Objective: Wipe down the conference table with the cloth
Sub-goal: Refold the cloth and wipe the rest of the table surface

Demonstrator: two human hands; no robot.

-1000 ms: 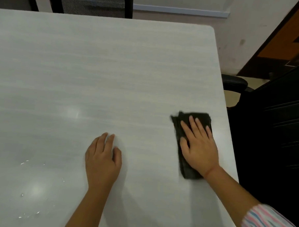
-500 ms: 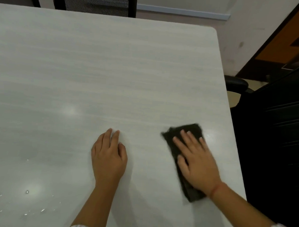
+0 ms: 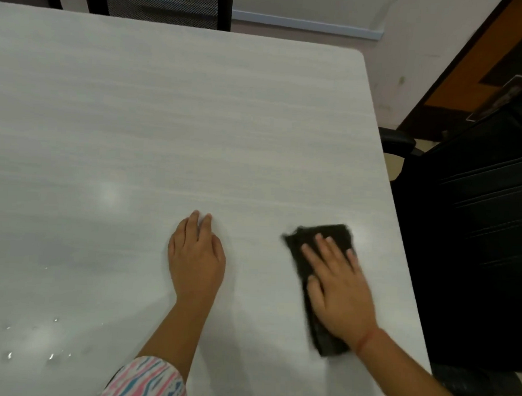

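Across the table (image 3: 197, 120), the cloth (image 3: 333, 231) and our right hand (image 3: 339, 291) have slid back from the right edge, toward us. We are mid-wipe: that hand presses the dark folded cloth flat, fingers straight, not curled round it. Our left hand (image 3: 195, 261) rests flat and empty nearby. Next, we judge, sweep left to the droplets (image 3: 32, 348).

Cloth (image 3: 317, 245) on table (image 3: 197, 120) — right of left hand (image 3: 196, 255).
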